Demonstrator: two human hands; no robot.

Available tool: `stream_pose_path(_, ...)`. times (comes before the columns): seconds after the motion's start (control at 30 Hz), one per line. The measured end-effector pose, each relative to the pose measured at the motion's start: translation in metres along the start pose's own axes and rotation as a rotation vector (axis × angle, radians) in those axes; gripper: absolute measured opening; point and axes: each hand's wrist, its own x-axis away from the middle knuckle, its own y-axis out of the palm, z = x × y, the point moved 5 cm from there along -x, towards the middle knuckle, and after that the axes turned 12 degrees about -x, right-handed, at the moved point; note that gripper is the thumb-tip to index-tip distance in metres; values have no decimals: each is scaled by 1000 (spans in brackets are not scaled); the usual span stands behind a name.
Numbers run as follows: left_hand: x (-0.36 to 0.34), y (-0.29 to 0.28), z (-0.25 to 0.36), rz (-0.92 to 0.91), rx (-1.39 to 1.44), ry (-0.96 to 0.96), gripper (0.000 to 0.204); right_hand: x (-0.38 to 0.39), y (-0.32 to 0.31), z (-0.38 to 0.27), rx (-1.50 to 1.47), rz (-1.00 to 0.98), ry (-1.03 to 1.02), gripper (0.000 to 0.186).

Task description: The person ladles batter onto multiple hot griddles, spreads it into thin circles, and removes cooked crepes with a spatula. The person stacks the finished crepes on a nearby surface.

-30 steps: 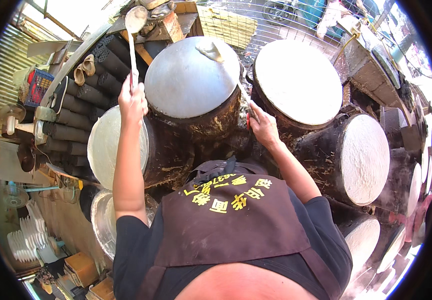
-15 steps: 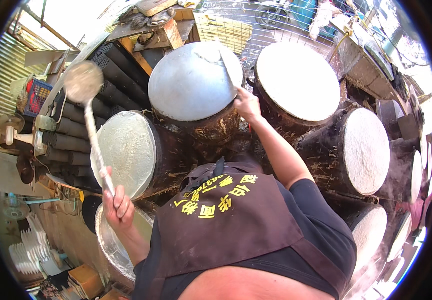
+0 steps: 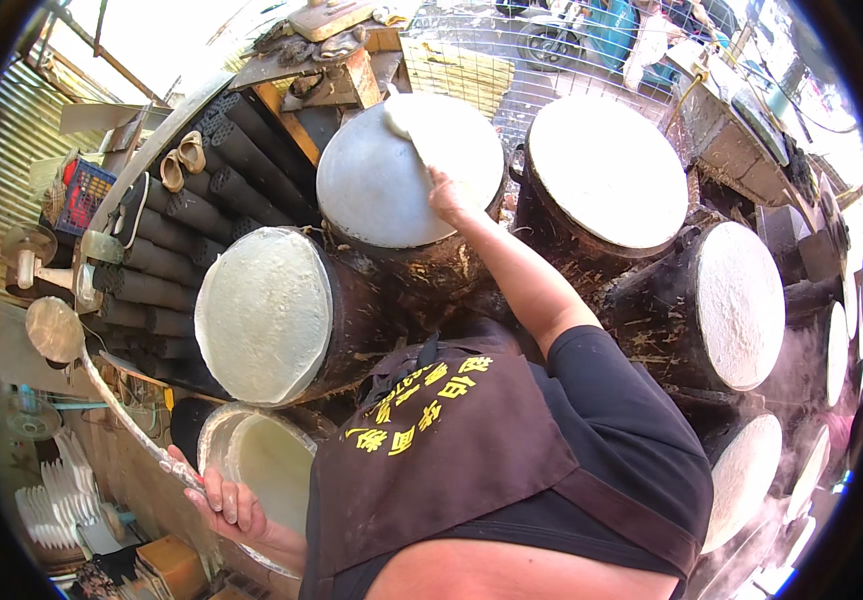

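Observation:
My left hand [image 3: 227, 500] grips the pale, crusted handle of a long ladle [image 3: 55, 328], whose round bowl is out at the far left. Beside that hand is an open pot of pale liquid [image 3: 282, 465]. My right hand [image 3: 445, 195] is closed on a pale flat spatula [image 3: 407, 135], which lies against the upper part of a round grey metal plate [image 3: 372, 180] on a dark drum. A drum top covered with white batter [image 3: 257, 310] sits left of centre, between my two hands.
More white-coated drum tops [image 3: 607, 170] [image 3: 737, 305] ring my right side, some steaming. Stacked black coal cylinders [image 3: 242, 150] and shoes [image 3: 190, 150] are at upper left, near a blue crate [image 3: 90, 195]. Behind stand a wire fence [image 3: 462, 50] and a parked scooter [image 3: 542, 40].
My left hand swung down and left with the ladle, whose bowl dropped from the top to the far left. My right hand moved up and leftward over the grey plate with the spatula.

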Motion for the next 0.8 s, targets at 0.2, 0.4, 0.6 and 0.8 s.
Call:
stream_pose_path(0.2,24,-20,30,85,-42,99,59,-53,-15,54,20,59,-81,54)
stream_pose_path(0.4,17,-40,36,73,12,98,58,-32,7,27,-6,6,-126,56)
stream_pose_path(0.6,10,-57,39,93,13,98,57,-32,-23,33,-190,-25,-219,58)
stream_pose_path(0.8,9,-39,24,140,28,51,57,-48,-13,22,-217,-120,-124,58)
